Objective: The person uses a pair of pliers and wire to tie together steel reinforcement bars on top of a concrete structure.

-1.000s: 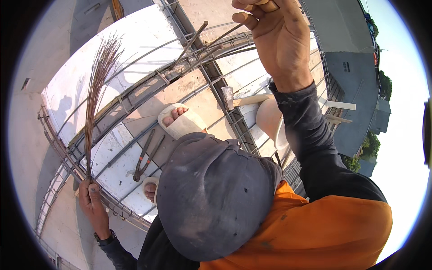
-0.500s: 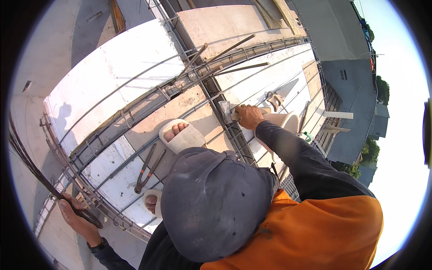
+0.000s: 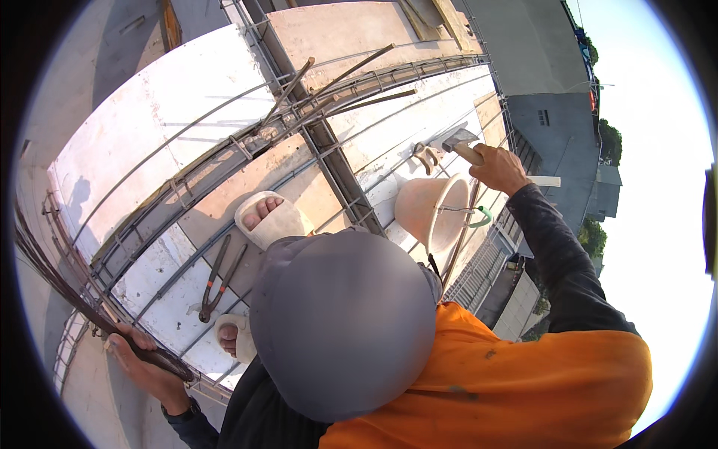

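My right hand (image 3: 499,168) grips the wooden handle of a hammer (image 3: 462,140), whose grey metal head points left, just above the white panel. Beside it stands a pale bucket (image 3: 428,209), tilted in view, with a green grip on its handle. A small tan curved object (image 3: 427,156) lies left of the hammer head; its kind is unclear. My left hand (image 3: 153,370) is closed around a bundle of thin dark wires (image 3: 56,277) at the lower left. Long-handled pincers (image 3: 217,288) with orange-marked arms rest on the boards near my sandalled feet.
Steel rebar cages (image 3: 329,157) cross between the white and tan form panels (image 3: 172,97). Several loose bars (image 3: 351,71) stick up at the crossing. Boards (image 3: 441,19) lie at the far edge. A drop and a grey building (image 3: 553,135) are to the right.
My right hand has lifted the hammer from beside the rebar and moved it right, past the bucket. The left hand keeps the wires; the whole view has shifted slightly.
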`<control>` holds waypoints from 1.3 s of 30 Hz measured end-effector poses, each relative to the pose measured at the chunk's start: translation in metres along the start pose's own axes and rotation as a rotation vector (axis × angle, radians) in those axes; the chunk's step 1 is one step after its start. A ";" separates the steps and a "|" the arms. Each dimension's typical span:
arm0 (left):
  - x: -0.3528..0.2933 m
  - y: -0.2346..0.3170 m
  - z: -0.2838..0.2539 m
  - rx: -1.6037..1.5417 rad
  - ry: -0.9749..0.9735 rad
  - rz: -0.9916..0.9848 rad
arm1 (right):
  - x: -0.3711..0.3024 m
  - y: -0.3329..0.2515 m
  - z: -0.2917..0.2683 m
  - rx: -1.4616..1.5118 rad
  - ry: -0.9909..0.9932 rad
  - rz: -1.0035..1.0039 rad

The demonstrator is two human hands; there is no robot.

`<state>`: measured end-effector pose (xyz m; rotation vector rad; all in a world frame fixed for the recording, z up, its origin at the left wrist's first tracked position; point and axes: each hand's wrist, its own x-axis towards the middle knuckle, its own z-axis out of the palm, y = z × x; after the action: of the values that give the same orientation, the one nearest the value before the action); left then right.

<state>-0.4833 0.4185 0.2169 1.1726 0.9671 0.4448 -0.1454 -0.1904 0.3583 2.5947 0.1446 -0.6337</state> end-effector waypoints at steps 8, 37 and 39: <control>0.003 -0.002 0.006 0.015 0.055 -0.035 | -0.003 0.038 0.045 0.055 -0.681 0.298; -0.001 0.005 -0.015 0.447 0.200 -0.035 | 0.231 -0.028 0.227 0.244 -0.356 0.339; 0.000 0.005 -0.012 0.410 0.209 -0.054 | 0.218 -0.024 0.205 0.341 -0.199 0.405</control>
<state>-0.4926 0.4272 0.2212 1.4837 1.3106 0.3381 -0.0407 -0.2652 0.0865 2.7348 -0.5841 -0.8107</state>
